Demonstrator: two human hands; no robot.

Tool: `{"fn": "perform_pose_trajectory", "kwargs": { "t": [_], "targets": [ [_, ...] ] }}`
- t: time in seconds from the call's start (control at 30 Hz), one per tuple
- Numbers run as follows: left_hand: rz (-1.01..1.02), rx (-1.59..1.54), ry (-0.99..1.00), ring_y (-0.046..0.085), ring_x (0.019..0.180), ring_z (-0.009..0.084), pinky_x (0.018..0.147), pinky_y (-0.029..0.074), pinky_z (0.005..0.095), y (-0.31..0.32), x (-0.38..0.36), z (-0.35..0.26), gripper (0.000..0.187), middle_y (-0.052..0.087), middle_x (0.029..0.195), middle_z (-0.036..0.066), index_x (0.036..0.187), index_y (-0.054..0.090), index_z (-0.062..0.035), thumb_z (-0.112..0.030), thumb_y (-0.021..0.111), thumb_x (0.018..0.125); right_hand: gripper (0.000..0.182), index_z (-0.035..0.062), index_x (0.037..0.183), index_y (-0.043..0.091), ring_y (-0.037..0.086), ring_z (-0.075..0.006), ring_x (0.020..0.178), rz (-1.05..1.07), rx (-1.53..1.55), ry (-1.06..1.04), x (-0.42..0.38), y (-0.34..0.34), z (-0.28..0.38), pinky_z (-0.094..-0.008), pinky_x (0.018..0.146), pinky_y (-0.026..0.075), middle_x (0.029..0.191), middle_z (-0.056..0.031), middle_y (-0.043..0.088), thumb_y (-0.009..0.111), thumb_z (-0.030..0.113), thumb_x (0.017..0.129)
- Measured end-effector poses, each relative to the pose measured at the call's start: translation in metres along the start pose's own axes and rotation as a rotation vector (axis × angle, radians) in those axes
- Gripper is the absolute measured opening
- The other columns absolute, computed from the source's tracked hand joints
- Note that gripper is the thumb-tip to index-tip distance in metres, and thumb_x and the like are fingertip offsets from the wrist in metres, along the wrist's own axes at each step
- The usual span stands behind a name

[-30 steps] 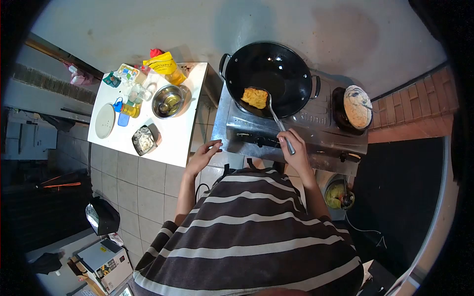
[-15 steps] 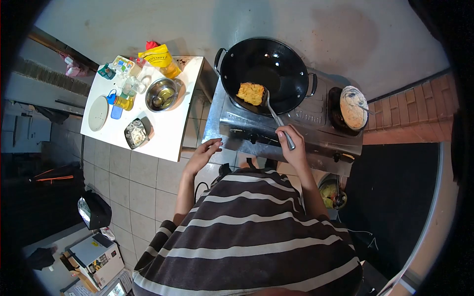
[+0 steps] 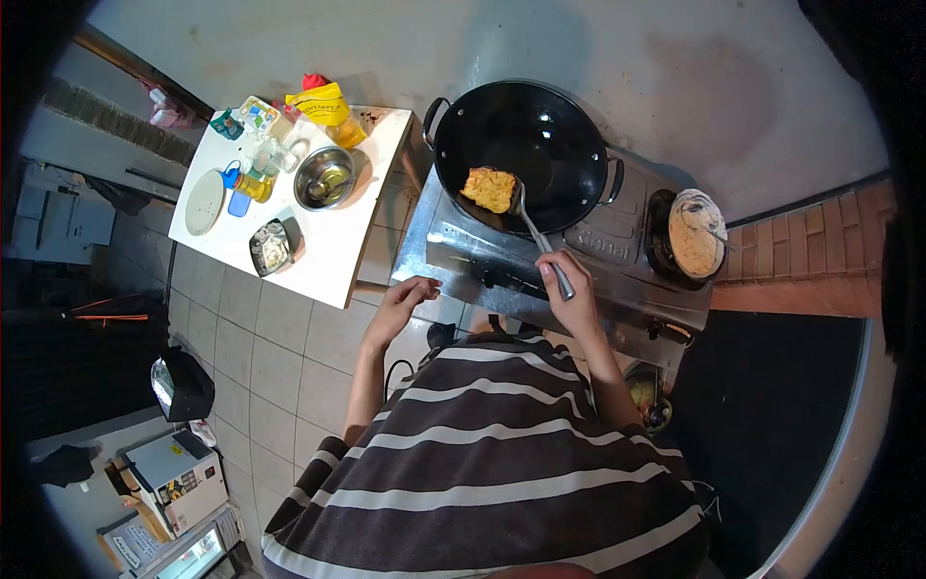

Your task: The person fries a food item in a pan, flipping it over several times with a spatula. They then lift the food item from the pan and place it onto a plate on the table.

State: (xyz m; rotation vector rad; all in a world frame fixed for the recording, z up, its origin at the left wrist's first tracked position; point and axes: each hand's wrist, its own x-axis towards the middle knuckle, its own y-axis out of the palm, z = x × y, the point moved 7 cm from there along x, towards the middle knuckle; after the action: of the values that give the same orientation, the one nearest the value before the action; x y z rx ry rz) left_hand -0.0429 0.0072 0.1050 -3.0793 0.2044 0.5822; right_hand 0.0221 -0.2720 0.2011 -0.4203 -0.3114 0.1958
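Note:
My right hand point(image 3: 569, 288) is wrapped round the metal handle of a spatula point(image 3: 536, 234). At the spatula's head, against the near-left inner side of a black wok point(image 3: 552, 154), lies a golden-brown omelette piece point(image 3: 490, 189). The wok has two loop handles and sits on the left part of a steel gas stove point(image 3: 473, 253). My left hand point(image 3: 403, 307) hangs in the air before the stove's left front corner, holding nothing, its fingers loosely bent and apart from the thumb.
A white table point(image 3: 333, 261) at the left bears a steel bowl point(image 3: 324, 179), a square dark bowl point(image 3: 273, 247), a plate point(image 3: 204, 203), a yellow oil pouch point(image 3: 324, 103) and several bottles and jars. A batter-smeared pan point(image 3: 696, 234) rests at the stove's right.
The view has shifted slightly. My left hand's fingers have curled in a little. The spatula and omelette piece stay at about the same spot in the wok.

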Motion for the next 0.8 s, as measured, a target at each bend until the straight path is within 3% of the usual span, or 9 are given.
{"fn": "perform_pose_trajectory", "kwargs": {
  "t": [0.27, 0.33, 0.37, 0.43, 0.47, 0.57, 0.67, 0.8],
  "targets": [
    [-0.076, 0.103, 0.090, 0.059, 0.091, 0.0138, 0.089, 0.045, 0.0286, 0.009, 0.004, -0.016, 0.022, 0.066, 0.094, 0.007, 0.097, 0.067, 0.0012, -0.007, 0.046, 0.095, 0.006, 0.0011, 0.095, 0.059, 0.060, -0.0322, 0.077, 0.023, 0.010, -0.050, 0.002, -0.003, -0.004, -0.0345, 0.070, 0.047, 0.085, -0.0144, 0.057, 0.058, 0.006, 0.091],
    [-0.121, 0.054, 0.153, 0.059, 0.083, 0.0138, 0.083, 0.045, 0.0279, 0.010, 0.008, -0.020, 0.020, 0.065, 0.082, 0.005, 0.081, 0.066, 0.0014, 0.000, 0.047, 0.087, 0.006, 0.0011, 0.095, 0.059, 0.059, -0.0324, 0.076, 0.019, 0.013, -0.062, 0.000, -0.003, -0.004, -0.0348, 0.070, 0.047, 0.084, -0.0143, 0.056, 0.058, 0.005, 0.091],
    [-0.117, 0.060, 0.154, 0.059, 0.083, 0.0138, 0.083, 0.045, 0.0279, 0.008, 0.009, -0.020, 0.020, 0.065, 0.082, 0.005, 0.081, 0.066, 0.0014, 0.000, 0.047, 0.087, 0.006, 0.0013, 0.095, 0.059, 0.059, -0.0323, 0.076, 0.016, 0.023, -0.072, -0.001, -0.003, -0.003, -0.0348, 0.069, 0.047, 0.084, -0.0141, 0.056, 0.058, 0.005, 0.091],
    [-0.011, 0.103, 0.111, 0.056, 0.072, 0.0129, 0.075, 0.046, 0.0260, 0.011, 0.011, -0.021, 0.024, 0.060, 0.069, 0.004, 0.070, 0.063, 0.0004, 0.005, 0.041, 0.078, 0.005, 0.0014, 0.095, 0.059, 0.059, -0.0321, 0.075, 0.008, 0.036, -0.077, -0.001, -0.004, -0.003, -0.0348, 0.069, 0.047, 0.084, -0.0140, 0.056, 0.058, 0.004, 0.091],
    [-0.048, 0.056, 0.150, 0.050, 0.061, 0.0108, 0.063, 0.042, 0.0252, 0.014, 0.012, -0.025, 0.023, 0.054, 0.059, 0.003, 0.058, 0.056, -0.0011, 0.008, 0.038, 0.070, 0.006, 0.0017, 0.096, 0.059, 0.060, -0.0320, 0.075, 0.020, 0.044, -0.061, -0.002, -0.003, -0.003, -0.0349, 0.069, 0.047, 0.084, -0.0139, 0.056, 0.058, 0.004, 0.091],
    [-0.063, 0.021, -0.013, 0.045, 0.057, 0.0082, 0.055, 0.034, 0.0241, 0.013, 0.011, -0.024, 0.022, 0.052, 0.057, 0.003, 0.056, 0.052, -0.0018, 0.007, 0.037, 0.069, 0.006, 0.0021, 0.096, 0.059, 0.061, -0.0320, 0.076, 0.018, 0.052, -0.052, -0.003, -0.002, -0.002, -0.0351, 0.070, 0.047, 0.085, -0.0138, 0.057, 0.058, 0.004, 0.090],
    [-0.056, -0.002, 0.117, 0.041, 0.054, 0.0066, 0.051, 0.028, 0.0238, 0.012, 0.016, -0.025, 0.022, 0.050, 0.056, 0.002, 0.055, 0.050, -0.0023, 0.006, 0.036, 0.069, 0.006, 0.0023, 0.096, 0.059, 0.061, -0.0323, 0.077, -0.001, 0.041, -0.057, -0.004, -0.001, 0.000, -0.0353, 0.070, 0.048, 0.086, -0.0137, 0.058, 0.058, 0.004, 0.090],
    [-0.053, 0.025, 0.112, 0.041, 0.055, 0.0065, 0.051, 0.028, 0.0236, 0.005, 0.015, -0.030, 0.022, 0.050, 0.056, 0.001, 0.055, 0.050, -0.0026, 0.005, 0.036, 0.070, 0.006, 0.0023, 0.096, 0.059, 0.062, -0.0328, 0.078, -0.012, 0.028, -0.032, -0.005, 0.001, 0.001, -0.0359, 0.070, 0.048, 0.086, -0.0136, 0.058, 0.059, 0.004, 0.090]
  ]
}}
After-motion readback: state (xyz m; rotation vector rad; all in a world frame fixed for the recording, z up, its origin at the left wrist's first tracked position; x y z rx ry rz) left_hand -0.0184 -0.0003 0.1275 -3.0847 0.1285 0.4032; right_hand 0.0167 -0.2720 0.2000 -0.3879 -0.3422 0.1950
